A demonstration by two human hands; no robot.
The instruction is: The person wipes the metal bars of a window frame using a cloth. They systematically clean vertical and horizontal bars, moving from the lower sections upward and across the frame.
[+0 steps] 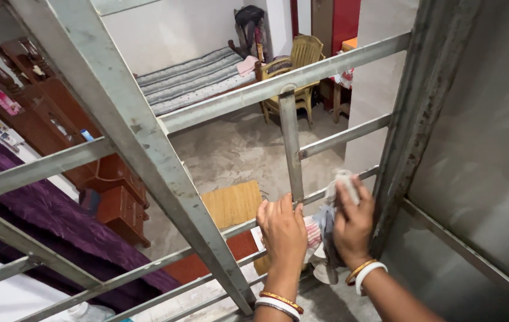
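A: Head cam looks down thru a grey metal window grille (147, 137) into a room w/ a bed (192, 80), chair (302, 56) and floor mat (233, 203). What's each hand doing?

B: Right hand (353, 220) is clenched round a bunched cloth (326, 229), whitish w/ red stripes, pressing it vs. the grille's lower right corner, just beside the window frame (409, 119). Left hand (281, 229) has fingers curled over a thin lower bar (248, 223), next to the short upright bar (290, 143). It grips only the bar, though the cloth touches it.

A: How far along is the wiping?

B: Hard to say. Judging by this view, only that bottom right corner is being worked on. Upper bars and frame look dull and streaky, so prob. most of the grille is left. Can't tell which bars are done already.
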